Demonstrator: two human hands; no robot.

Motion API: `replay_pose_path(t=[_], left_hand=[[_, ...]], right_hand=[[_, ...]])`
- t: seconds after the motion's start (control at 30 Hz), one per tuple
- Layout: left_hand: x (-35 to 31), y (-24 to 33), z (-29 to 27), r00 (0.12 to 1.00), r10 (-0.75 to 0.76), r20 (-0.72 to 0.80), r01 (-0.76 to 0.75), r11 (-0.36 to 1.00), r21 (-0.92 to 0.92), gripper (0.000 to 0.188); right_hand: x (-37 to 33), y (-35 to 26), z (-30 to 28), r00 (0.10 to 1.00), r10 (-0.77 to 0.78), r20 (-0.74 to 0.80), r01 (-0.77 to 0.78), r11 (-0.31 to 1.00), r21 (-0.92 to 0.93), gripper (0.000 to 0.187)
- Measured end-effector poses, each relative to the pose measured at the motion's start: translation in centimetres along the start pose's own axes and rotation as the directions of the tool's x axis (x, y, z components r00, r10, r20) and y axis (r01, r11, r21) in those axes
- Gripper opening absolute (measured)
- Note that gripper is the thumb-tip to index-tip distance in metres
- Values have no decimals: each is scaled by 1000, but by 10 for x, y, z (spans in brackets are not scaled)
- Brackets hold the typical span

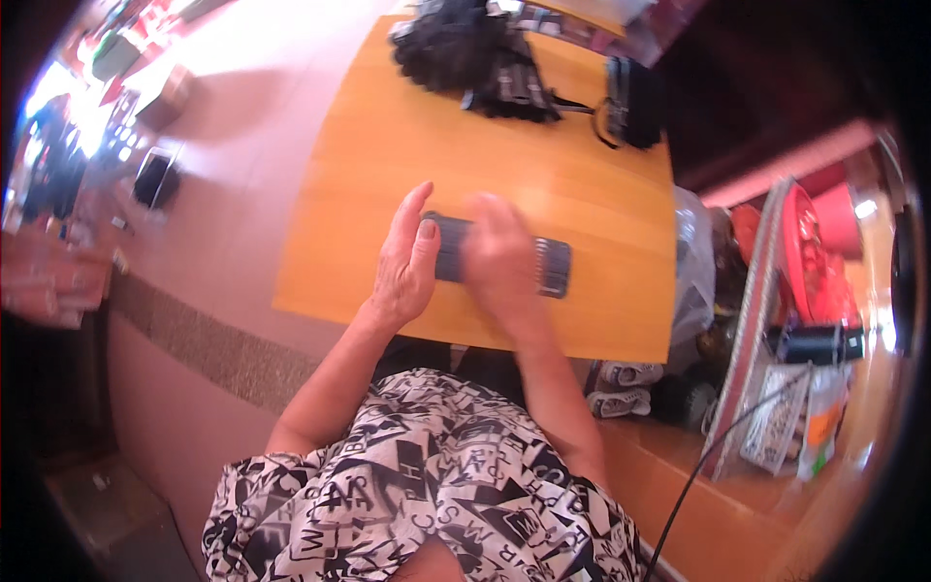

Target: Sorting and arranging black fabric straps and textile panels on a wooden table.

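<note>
A flat, dark blue-grey oblong thing lies crosswise on the yellow wooden table. Pale spots run in a line across it near its right end; its kind is unclear. My left hand stands on edge at its left end, fingers stretched out and thumb apart, the thumb by the upper left corner. Over its middle is my right hand, smeared by motion and covering part of it. Whether those fingers grip anything cannot be made out.
At the table's far side lie a heap of black bundled things and a black case with a loop. Right of the table are a clear plastic bag, shoes and a red basin. A dark cable runs at the lower right.
</note>
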State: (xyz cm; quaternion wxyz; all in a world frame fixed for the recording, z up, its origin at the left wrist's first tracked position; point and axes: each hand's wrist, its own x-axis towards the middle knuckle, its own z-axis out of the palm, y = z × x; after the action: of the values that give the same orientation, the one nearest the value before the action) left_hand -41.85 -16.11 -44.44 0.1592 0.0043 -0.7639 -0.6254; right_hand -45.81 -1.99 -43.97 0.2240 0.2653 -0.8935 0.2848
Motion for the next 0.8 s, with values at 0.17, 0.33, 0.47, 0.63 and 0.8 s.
replay_pose_path(t=[0.17, 0.33, 0.47, 0.63, 0.8], left_hand=[[11, -18, 17, 966, 108, 235, -162, 961, 223, 60], [12, -26, 12, 931, 57, 361, -198, 909, 368, 61], [6, -12, 28, 889, -25, 457, -341, 630, 698, 62], [7, 1, 33, 892, -52, 449, -362, 513, 779, 63], [4, -6, 32, 915, 34, 401, -347, 573, 743, 58]], right_hand=[[-11, 15, 40, 987, -147, 65, 155, 978, -141, 43], [-29, 46, -17, 943, 46, 329, -2, 991, -133, 54], [-39, 63, -31, 953, 35, 300, -13, 997, -77, 52], [-39, 78, -40, 977, 18, 212, -75, 962, 262, 46], [-41, 84, -43, 980, 74, 183, -145, 897, 417, 39]])
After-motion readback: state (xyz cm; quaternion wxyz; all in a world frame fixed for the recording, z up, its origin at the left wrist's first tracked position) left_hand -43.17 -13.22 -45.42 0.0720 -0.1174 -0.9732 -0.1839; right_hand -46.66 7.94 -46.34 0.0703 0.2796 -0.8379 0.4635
